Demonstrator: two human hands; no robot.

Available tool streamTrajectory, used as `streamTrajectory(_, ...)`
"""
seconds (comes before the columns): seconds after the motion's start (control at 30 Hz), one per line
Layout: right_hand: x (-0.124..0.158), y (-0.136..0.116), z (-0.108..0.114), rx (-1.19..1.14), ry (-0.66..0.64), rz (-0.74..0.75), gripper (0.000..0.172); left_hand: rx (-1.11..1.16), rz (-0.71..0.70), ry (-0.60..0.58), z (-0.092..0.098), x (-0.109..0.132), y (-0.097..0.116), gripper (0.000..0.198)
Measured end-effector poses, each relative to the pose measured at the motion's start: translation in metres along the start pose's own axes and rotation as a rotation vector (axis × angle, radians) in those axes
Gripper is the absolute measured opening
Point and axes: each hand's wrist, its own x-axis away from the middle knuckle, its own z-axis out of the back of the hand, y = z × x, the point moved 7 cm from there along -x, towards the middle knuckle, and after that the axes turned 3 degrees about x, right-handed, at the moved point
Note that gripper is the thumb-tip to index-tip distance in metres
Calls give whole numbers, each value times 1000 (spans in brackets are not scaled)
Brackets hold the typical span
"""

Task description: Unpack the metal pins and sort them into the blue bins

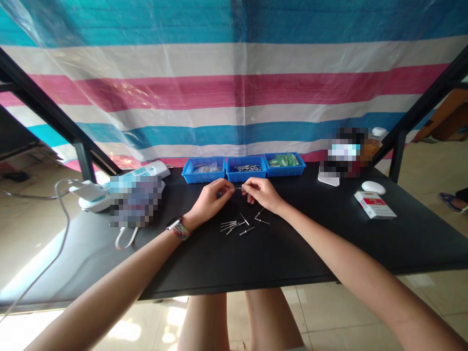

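Above the middle of the black table, my left hand (216, 196) and my right hand (262, 193) are close together. A thin silver blind rivet (238, 188) spans the small gap between them. Its right end is pinched in my right fingertips; the left end meets my closed left thumb and fingers. Just below the hands, several loose rivets (247, 230) lie scattered on the tabletop. Behind them stands a blue bin with more metal rivets (248, 168). My fingertips partly cover the held piece.
Blue bins of clear bags (206, 168) and green packets (283, 160) flank the middle one. At left lie a power strip (149, 170), a charger (89, 191) and a cable (66, 229). A white box (375, 204) and a white rounded case (373, 187) lie at right. Striped sheeting (234, 97) hangs behind.
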Motion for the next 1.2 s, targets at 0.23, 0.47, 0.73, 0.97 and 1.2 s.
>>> streamTrajectory(0.23,1,-2,6,-101,38,-10,36,-80,-36,-14,0,-1,1,39)
streamTrajectory(0.47,1,-2,9,-104,63,-8,39,-67,-18,-28,-2,-1,-1,40)
streamTrajectory(0.73,0,3,8,-67,70,-12,44,-13,-24,6,0,0,0,28)
streamTrajectory(0.97,3,-1,9,-101,69,-2,34,-46,-43,-29,-1,0,4,41)
streamTrajectory(1.2,5,-6,11,-95,93,24,29,-78,-40,-35,-2,0,2,46)
